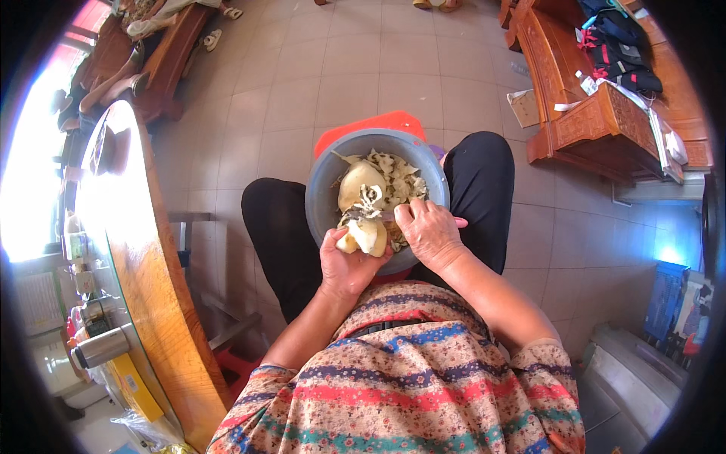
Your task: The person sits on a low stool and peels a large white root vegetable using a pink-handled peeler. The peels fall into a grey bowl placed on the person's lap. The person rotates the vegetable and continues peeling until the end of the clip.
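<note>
My left hand (349, 264) cups a pale, lobed root vegetable (368, 237) from below, its flesh partly bare. In my right hand (428, 230) is a knife with a pink handle (461, 222); its blade (360, 215) lies at the top of the vegetable, partly hidden by peel. Dark-flecked strips of peel (371, 196) curl up over the blade. Both hands are above a round grey-blue plastic basin (321, 196) between my knees. A large, smooth, pale root vegetable (358, 180) sits inside it, beside a heap of cut peelings (400, 176).
Beyond the basin a red plastic surface (397, 120) sticks out. A wooden table (164, 318) with a metal flask (102, 347) stands on my left. Carved wooden benches (607, 122) hold bags (624, 62) on the right. A seated person's legs (110, 91) show at upper left.
</note>
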Motion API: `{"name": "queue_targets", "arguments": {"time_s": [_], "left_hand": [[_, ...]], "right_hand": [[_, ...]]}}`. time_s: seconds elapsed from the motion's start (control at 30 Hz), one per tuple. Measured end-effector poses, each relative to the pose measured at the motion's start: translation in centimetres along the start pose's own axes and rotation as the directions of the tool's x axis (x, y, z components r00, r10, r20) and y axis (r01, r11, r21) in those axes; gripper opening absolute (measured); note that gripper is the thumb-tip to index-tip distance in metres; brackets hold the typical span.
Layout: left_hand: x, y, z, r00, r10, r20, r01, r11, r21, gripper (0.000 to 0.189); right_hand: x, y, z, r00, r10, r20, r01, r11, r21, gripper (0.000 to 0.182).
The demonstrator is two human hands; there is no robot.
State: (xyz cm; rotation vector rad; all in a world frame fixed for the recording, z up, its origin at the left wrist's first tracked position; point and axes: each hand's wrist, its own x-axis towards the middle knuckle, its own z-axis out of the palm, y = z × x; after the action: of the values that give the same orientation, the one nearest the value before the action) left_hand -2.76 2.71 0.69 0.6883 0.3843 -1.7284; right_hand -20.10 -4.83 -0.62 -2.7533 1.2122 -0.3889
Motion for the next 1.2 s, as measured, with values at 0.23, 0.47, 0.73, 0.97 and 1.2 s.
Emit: {"name": "queue_targets", "arguments": {"time_s": [0.23,0.47,0.73,0.97,1.2], "left_hand": [[0.0,0.7,-1.0,0.993,-0.054,0.107,0.06,0.997,-0.054,0.053],[0.3,1.0,-1.1,0.985,0.07,0.157,-0.079,0.995,0.054,0.06],[0.6,0.4,-1.7,0.927,0.266,0.263,-0.318,0.931,0.178,0.077],[-0.3,0.3,0.3,0.9,0.273,0.34,-0.372,0.887,0.272,0.094],[0.3,0.0,-0.1,0.892,0.368,0.261,-0.447,0.8,0.4,0.107]], "right_hand": [[0.7,0.9,-0.5,0.914,0.035,0.405,-0.257,0.822,0.508,0.019],[0.4,-0.2,-1.5,0.947,0.164,0.276,-0.297,0.778,0.554,0.014],[-0.2,-2.9,-4.4,0.993,-0.117,-0.008,0.113,0.937,0.331,0.016],[-0.3,-2.7,-4.5,0.992,-0.108,0.063,0.088,0.959,0.269,0.015],[-0.3,-3.4,-3.2,0.995,-0.012,0.1,-0.003,0.988,0.157,0.015]]}}
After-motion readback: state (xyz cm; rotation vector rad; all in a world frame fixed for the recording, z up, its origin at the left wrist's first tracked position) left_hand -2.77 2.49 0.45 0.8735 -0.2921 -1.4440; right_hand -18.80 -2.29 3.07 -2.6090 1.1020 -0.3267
